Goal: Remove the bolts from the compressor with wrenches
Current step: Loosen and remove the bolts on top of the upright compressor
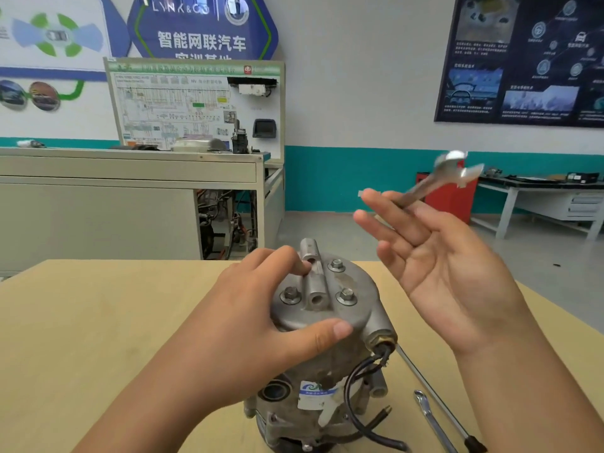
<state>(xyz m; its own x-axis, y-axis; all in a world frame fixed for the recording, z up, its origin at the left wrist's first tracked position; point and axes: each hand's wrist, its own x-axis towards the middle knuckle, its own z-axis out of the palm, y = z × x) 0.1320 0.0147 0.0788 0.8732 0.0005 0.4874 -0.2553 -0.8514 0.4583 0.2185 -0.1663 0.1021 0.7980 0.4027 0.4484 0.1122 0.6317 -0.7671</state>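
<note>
A grey metal compressor (330,348) stands upright on the wooden table (81,322). Its top cover carries three visible hex bolts (290,294), (346,296), (336,266). My left hand (261,325) rests on the cover's left side, thumb across the front rim and fingers over the back. My right hand (434,256) is raised above and to the right of the compressor, palm towards me, fingers spread. A silver open-end wrench (438,179) lies loosely across those fingers, blurred, its jaw pointing up and right.
A second wrench (431,420) and a long thin tool with a black handle (441,407) lie on the table right of the compressor. Black cables (356,397) hang off its side. A training bench (130,197) stands behind, a white workbench (555,204) at far right.
</note>
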